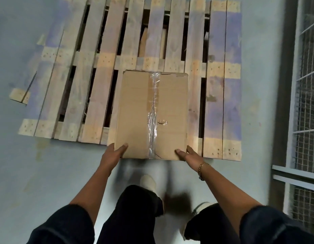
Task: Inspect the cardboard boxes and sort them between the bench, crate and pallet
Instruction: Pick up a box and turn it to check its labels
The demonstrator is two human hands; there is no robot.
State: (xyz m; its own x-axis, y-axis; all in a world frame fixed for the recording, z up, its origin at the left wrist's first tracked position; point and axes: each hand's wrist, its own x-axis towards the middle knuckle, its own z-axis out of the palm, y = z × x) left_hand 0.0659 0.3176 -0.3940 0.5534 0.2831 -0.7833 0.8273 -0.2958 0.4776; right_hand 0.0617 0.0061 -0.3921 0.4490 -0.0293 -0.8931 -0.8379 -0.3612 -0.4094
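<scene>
I hold a brown cardboard box [135,113] with both hands, its top seam sealed with clear tape. My left hand [114,154] grips its near left corner, thumb on top. At the near right corner, my right hand [188,155] grips it the same way; a gold bracelet sits on that wrist. The box is over the near edge of a wooden pallet [68,88] that lies flat on the floor. Whether the box rests on the slats or hangs just above them, I cannot tell.
The pallet has gaps between its slats and a loose broken piece of wood [20,96] at its left. A wire-mesh cage wall [305,103] runs along the right. Grey floor [47,173] lies around the pallet; my legs and shoes are below the box.
</scene>
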